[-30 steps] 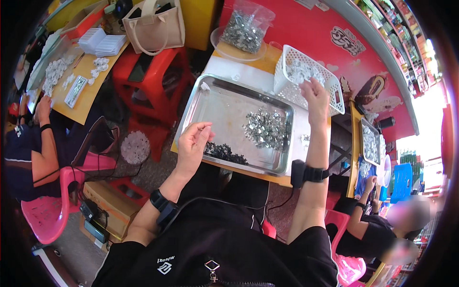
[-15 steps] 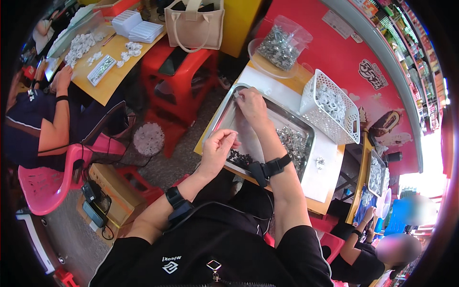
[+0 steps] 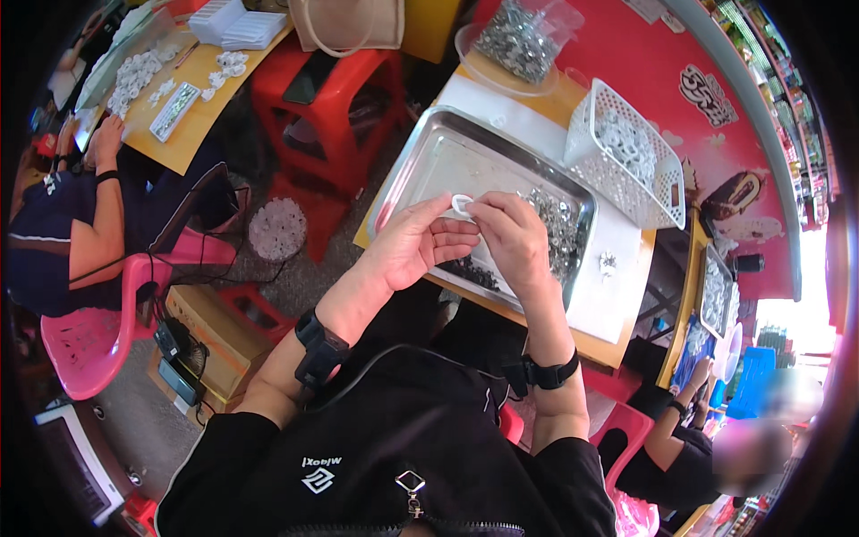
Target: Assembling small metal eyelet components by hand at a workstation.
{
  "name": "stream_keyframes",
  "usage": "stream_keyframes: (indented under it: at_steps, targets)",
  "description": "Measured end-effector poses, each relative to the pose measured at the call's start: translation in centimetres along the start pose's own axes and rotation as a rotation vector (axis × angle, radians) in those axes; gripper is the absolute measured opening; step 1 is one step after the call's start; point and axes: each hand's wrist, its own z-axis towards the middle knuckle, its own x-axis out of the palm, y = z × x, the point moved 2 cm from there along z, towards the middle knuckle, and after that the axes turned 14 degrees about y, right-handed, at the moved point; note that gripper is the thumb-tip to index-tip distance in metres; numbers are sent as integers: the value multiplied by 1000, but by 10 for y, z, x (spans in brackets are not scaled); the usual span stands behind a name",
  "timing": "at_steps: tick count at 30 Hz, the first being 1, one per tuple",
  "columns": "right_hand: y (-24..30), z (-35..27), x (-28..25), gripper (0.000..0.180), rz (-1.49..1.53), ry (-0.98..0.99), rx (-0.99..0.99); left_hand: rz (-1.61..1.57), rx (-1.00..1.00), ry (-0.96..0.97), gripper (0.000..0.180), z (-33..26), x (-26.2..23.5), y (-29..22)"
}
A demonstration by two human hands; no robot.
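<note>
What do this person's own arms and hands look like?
The left hand and right hand are ungloved. The short sleeves are black with thin white lines. Each wrist wears a black strap carrying a boxy dark unit; a thin cable arcs between the forearms.

The silver rectangular metal tray (image 3: 447, 150) lies along the yellow wooden bench's (image 3: 562, 100) near edge; white perforated plastic basket (image 3: 617, 185) behind it, at the far edge; clear plastic parts bag (image 3: 522, 43), toward the far-left corner.

The hands (image 3: 519, 246) partly hide the white piece (image 3: 456, 206) (details indistinct).
</note>
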Motion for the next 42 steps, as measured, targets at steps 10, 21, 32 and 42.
stream_keyframes:
  at_steps: [10, 21, 32, 42]
  targets:
    - [25, -52, -16, 22, 366, -142, 526, 121, -20, -34, 34, 1, 13, 23]
    - [35, -66, 5, 15, 166, -180, 354, 111, -59, -63, 21, 0, 5, 34]
    - [-26, -121, -51, 8, 62, -105, 832, 141, 107, -74, 20, -8, -16, 16]
    - [-30, -107, -10, 12, -186, 40, 689, 119, 103, -73, 21, -10, -17, 18]
